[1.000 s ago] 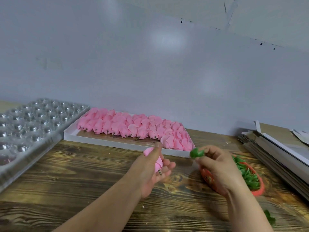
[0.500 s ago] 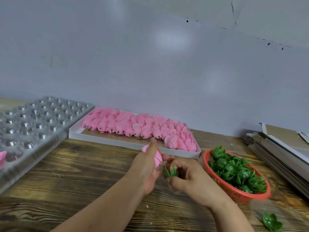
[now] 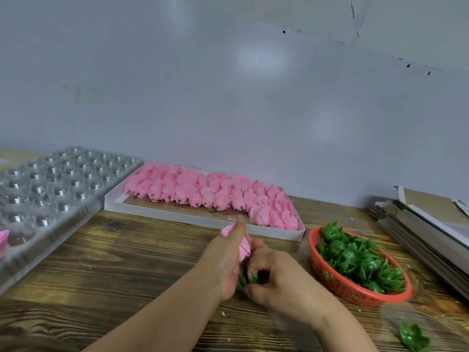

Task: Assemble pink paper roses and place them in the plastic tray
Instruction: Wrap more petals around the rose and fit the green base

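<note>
My left hand (image 3: 224,260) grips a pink paper rose head (image 3: 242,246) over the middle of the wooden table, thumb along its side. My right hand (image 3: 278,280) pinches a green plastic calyx (image 3: 250,279) right under the rose, the two hands touching. Behind them a white box (image 3: 177,214) holds rows of several pink rose heads (image 3: 210,193). The clear plastic tray (image 3: 50,189) with round cells lies at the left; one pink rose (image 3: 3,240) sits in it at the frame's left edge.
A red basket (image 3: 340,285) full of green calyxes (image 3: 355,260) stands right of my hands. One loose calyx (image 3: 413,337) lies on the table at the lower right. A stack of flat cardboard (image 3: 426,235) lies along the right edge. A grey wall stands behind.
My right hand has come from the basket with a green calyx and now meets my left hand under the rose. The view has shifted down and to the left.
</note>
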Tool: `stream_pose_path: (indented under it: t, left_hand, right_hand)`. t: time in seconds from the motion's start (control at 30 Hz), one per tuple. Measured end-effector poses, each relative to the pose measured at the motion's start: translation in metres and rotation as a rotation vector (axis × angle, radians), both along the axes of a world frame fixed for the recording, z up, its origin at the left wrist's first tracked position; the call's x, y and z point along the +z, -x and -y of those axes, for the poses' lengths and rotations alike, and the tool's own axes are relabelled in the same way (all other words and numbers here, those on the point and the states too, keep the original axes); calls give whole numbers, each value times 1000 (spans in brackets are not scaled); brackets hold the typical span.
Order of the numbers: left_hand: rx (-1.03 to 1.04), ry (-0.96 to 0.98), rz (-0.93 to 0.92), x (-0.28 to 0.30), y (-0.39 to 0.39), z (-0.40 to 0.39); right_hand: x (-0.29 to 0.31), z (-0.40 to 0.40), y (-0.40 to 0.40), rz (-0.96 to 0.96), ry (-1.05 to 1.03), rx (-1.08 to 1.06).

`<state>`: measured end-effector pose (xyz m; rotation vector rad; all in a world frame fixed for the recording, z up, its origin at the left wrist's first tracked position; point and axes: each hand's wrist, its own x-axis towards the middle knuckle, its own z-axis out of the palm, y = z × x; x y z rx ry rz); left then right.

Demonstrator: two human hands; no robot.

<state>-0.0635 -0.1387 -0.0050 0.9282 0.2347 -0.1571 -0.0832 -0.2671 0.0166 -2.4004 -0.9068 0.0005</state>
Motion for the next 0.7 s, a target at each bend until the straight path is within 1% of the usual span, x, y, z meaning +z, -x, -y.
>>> stream_pose_path:
  t: [0.13, 0.2, 0.33, 0.43, 0.5, 0.6, 0.7]
  left_hand:
    - [17, 28, 8, 4, 2, -1]
    - [42, 47, -4, 6, 2, -3]
    - [72, 121, -40, 9, 1, -6]
    - [127, 130, -46, 10, -1, -5]
    - [141, 126, -3, 11, -1, -5]
    - [140, 30, 81, 10, 1, -5]
    - [232, -176, 212, 12, 1, -5]
  right_hand:
    - [1, -3, 1, 58, -155, -89]
    - [0, -6, 2, 38, -229, -168]
    - [-4, -13, -1, -90, -447, -334]
    - [-7, -16, -2, -219, -539, -303]
    - [-9, -17, -3, -261, -610, -281]
    - [-10, -19, -3, -304, -698, -287]
    - [-11, -18, -4, -301, -711, -316]
